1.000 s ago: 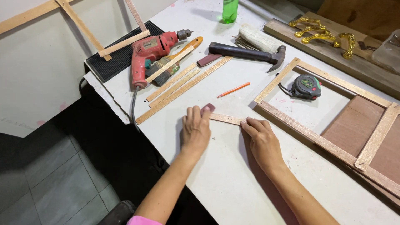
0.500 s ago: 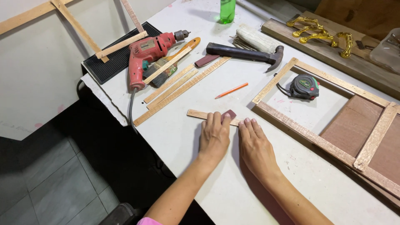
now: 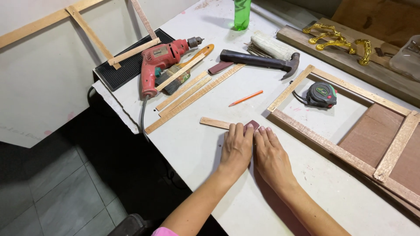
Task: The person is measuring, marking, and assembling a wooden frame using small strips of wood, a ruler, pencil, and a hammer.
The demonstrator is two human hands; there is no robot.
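The short wooden strip (image 3: pixel 215 123) lies flat on the white table (image 3: pixel 210 175), its long axis running from about ten o'clock to four o'clock. Its free end sticks out toward ten o'clock, beyond the fingertips; the other end is hidden under the hands. The left hand (image 3: pixel 236 148) sits on that covered end, fingers flat and together, pressing a small dark reddish block (image 3: pixel 252 125) down on the wood, so it is the hand doing the holding. The right hand (image 3: pixel 272 156) lies just beside it, touching along the index finger, palm down with fingers stretched out and loose, closed on nothing; whether its tips rest on the strip I cannot tell. Both forearms come in from five and six o'clock, wrists low on the table. The wooden frame (image 3: pixel 306 133) runs just beyond the right fingertips at two o'clock. The orange pencil (image 3: pixel 246 98) lies at twelve o'clock, well apart, with the hammer (image 3: pixel 262 61) farther off.
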